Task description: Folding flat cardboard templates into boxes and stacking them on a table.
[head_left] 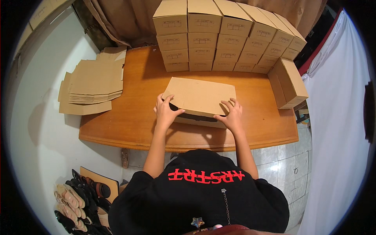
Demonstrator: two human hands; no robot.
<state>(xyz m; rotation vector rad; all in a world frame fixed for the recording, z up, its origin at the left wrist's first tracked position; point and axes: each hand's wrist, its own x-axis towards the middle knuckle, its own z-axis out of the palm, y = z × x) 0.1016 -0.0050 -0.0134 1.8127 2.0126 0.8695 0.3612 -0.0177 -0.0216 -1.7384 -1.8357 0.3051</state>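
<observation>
Head view: a cardboard box [200, 123] is sitting on the desk [141, 117], between its middle and its near edge, with its lid [201, 92] resting over it and a dark gap showing along the near side. The left hand [165, 115] is holding the lid's near left corner, its fingers partly spread and bent over the end, thumb along the near edge. The right hand [234, 119] is matching this at the near right corner, fingers likewise half open and curled. Stacked boxes [203, 41] are standing along the far edge, another box [289, 84] is lying by the right edge, and flat cardboard [96, 78] is lying over the left edge. In this inspector's judgement, the lid is likely light, fairly stiff, and prone to creasing; the two near corners are offering the soundest hold.
</observation>
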